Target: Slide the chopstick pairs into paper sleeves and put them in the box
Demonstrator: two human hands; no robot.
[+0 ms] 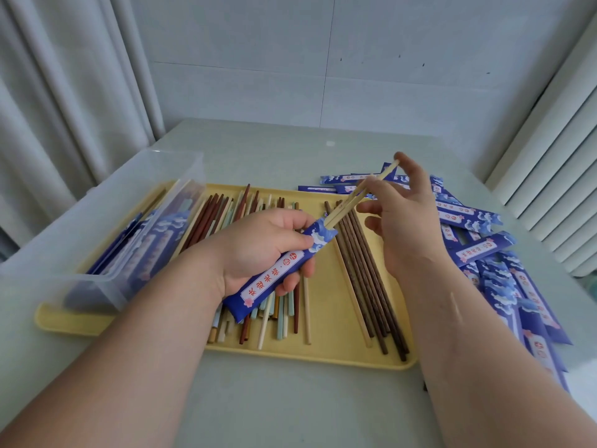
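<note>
**Feeding a pale pair into the sleeve**

Left hand [258, 250] is nearest, fingers and thumb wrapped round the blue sleeve [277, 273] above the tray [323, 354], mouth aimed up and right. The pair [355, 195] has its lower end in that mouth and runs on along the same line, up-right and away, to the right hand [407, 221]. That hand pinches the far end with thumb and forefinger, other fingers splayed. So I reckon the push goes down-left, along the sleeve. Box [97, 279] sits left, closer to the left hand.
</note>
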